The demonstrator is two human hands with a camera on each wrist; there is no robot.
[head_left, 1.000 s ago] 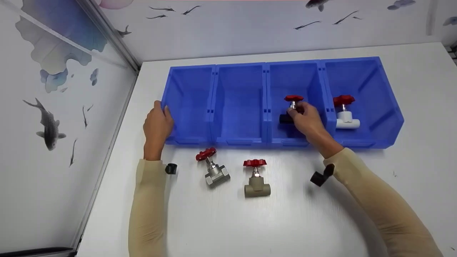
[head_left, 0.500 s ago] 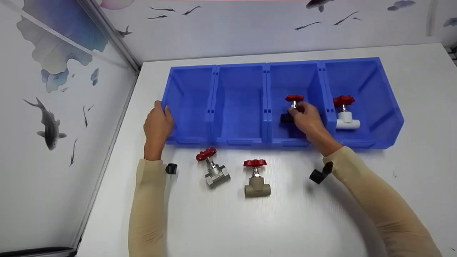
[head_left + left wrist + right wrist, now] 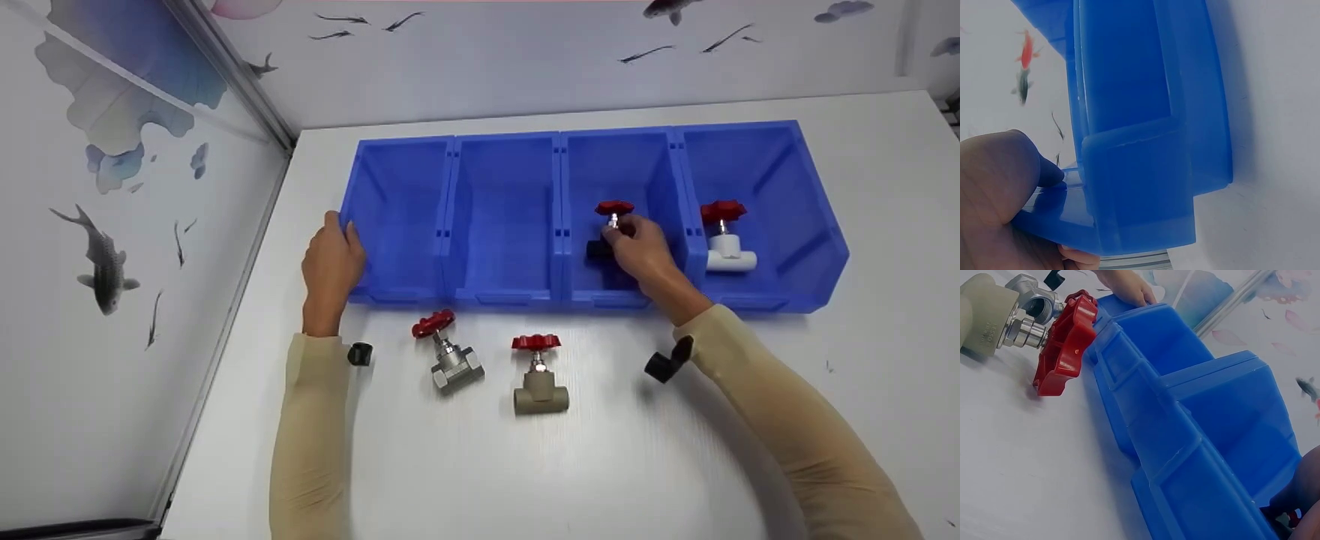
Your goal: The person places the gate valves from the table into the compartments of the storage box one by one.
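In the head view, the left hand (image 3: pixel 331 259) grips the outer left wall of the joined blue bins (image 3: pixel 505 300); in the left wrist view, the thumb and fingers of that hand (image 3: pixel 1002 185) lie on either side of the wall. Inside the third bin from the left, the right hand (image 3: pixel 643 249) pinches a black valve (image 3: pixel 598 250) with a red handwheel (image 3: pixel 614 208) just below the wheel. The valve stands upright, its body partly hidden by the fingers. A white valve (image 3: pixel 729 259) with a red wheel stands in the rightmost bin.
In front of the bins, a silver metal valve (image 3: pixel 456 369) lies tilted on the white table (image 3: pixel 465 480), and a tan valve (image 3: pixel 540 394) lies right of it. Both have red wheels. Walls with painted fish rise behind and at the left.
The right hand and the black valve have shifted very slightly left within the third bin. The left hand holds its place on the bin wall.
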